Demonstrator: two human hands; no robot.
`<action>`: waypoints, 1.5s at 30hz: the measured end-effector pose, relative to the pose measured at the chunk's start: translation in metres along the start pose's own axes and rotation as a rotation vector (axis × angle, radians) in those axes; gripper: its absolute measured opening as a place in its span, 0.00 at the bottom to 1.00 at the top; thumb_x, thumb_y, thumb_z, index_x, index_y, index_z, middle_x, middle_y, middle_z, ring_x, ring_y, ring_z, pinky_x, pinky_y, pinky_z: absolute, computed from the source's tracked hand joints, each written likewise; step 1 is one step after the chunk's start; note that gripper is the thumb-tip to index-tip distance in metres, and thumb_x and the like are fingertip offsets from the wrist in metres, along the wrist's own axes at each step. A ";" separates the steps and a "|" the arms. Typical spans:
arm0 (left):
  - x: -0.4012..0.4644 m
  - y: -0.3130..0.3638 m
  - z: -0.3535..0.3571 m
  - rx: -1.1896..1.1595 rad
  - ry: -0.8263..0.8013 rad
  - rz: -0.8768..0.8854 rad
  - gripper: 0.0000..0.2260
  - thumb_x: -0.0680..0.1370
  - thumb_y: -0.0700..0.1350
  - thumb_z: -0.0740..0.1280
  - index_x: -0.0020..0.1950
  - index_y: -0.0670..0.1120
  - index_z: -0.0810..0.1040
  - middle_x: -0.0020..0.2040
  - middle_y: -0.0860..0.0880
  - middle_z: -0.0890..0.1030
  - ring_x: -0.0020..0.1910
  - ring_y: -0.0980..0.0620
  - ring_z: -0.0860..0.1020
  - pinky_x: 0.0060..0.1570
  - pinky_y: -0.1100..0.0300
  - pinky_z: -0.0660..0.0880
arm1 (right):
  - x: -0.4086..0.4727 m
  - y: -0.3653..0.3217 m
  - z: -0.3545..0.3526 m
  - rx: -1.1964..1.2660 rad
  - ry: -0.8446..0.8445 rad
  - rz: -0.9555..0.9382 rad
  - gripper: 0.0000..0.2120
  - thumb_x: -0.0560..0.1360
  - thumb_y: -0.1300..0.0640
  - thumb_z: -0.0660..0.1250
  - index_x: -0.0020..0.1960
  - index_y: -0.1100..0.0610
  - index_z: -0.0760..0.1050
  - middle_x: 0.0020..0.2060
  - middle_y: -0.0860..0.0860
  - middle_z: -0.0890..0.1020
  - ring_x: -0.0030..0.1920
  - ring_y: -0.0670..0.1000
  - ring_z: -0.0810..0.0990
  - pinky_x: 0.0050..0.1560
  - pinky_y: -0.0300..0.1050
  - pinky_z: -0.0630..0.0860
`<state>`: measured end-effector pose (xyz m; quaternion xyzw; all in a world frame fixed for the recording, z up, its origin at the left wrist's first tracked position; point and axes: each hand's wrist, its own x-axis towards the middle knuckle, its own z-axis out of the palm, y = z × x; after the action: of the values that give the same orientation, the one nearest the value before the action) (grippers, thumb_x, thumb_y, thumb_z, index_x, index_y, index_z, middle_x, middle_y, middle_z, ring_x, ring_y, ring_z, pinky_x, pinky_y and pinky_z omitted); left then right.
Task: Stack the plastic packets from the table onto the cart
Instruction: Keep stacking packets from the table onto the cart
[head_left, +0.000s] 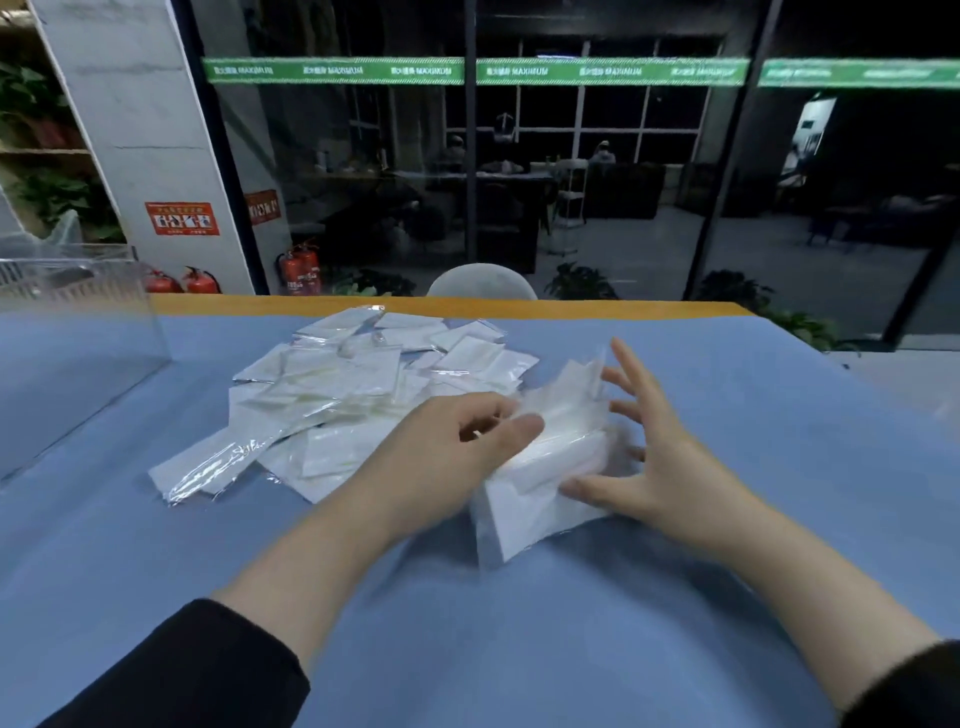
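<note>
1. Nearest the camera are two dark sleeves (176, 670) at the lower corners of the head view, with bare forearms reaching forward over a blue table (519, 649).
2. The left hand (447, 447) lies on the left side of a small bundle of packets (545, 467), fingers curled over its top and thumb stretched along it – it grips the bundle.
3. The right hand (654, 457) is at the bundle's right side with fingers spread and mostly straight; the thumb touches the bundle's near face, and the fingertips are at or just beside its far end. It does not clasp anything.
4. The bundle rests on the table right of the middle, tilted, its near end toward the person. The view is blurred here, so the number of packets in it cannot be told.
5. A loose pile of packets (332, 395) – white contents in clear plastic – spreads over the middle of the table toward its far edge, just left of the bundle and touching it.
6. A clear plastic box (78, 322) stands at the table's far left corner, well apart from the hands.
7. A pale chair back (480, 283) shows beyond the far edge.
8. Red fire extinguishers (298, 270) stand on the floor by a glass wall.
</note>
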<state>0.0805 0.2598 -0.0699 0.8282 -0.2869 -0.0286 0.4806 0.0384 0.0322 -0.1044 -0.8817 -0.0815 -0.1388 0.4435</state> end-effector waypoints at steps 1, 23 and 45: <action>0.001 -0.002 0.003 -0.004 0.031 0.027 0.24 0.79 0.65 0.63 0.38 0.44 0.72 0.33 0.56 0.67 0.33 0.57 0.65 0.34 0.59 0.63 | 0.000 0.002 -0.001 -0.010 -0.015 -0.003 0.58 0.66 0.47 0.81 0.78 0.30 0.42 0.72 0.29 0.61 0.71 0.29 0.62 0.67 0.35 0.66; -0.003 0.004 0.027 -0.010 0.352 -0.096 0.26 0.76 0.67 0.62 0.38 0.46 0.82 0.30 0.54 0.77 0.33 0.52 0.72 0.33 0.62 0.67 | -0.005 -0.018 0.007 -0.389 -0.052 -0.243 0.23 0.73 0.42 0.74 0.67 0.40 0.73 0.56 0.34 0.69 0.61 0.39 0.70 0.58 0.36 0.70; -0.004 0.000 0.047 -0.368 0.449 -0.104 0.18 0.83 0.54 0.62 0.38 0.48 0.82 0.37 0.55 0.83 0.37 0.60 0.77 0.41 0.65 0.71 | -0.004 -0.007 0.014 -0.211 -0.119 -0.186 0.35 0.69 0.46 0.79 0.67 0.29 0.64 0.63 0.32 0.70 0.65 0.37 0.71 0.61 0.32 0.69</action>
<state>0.0619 0.2251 -0.0956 0.7261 -0.1208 0.0792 0.6723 0.0350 0.0476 -0.1084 -0.9187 -0.1738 -0.1347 0.3281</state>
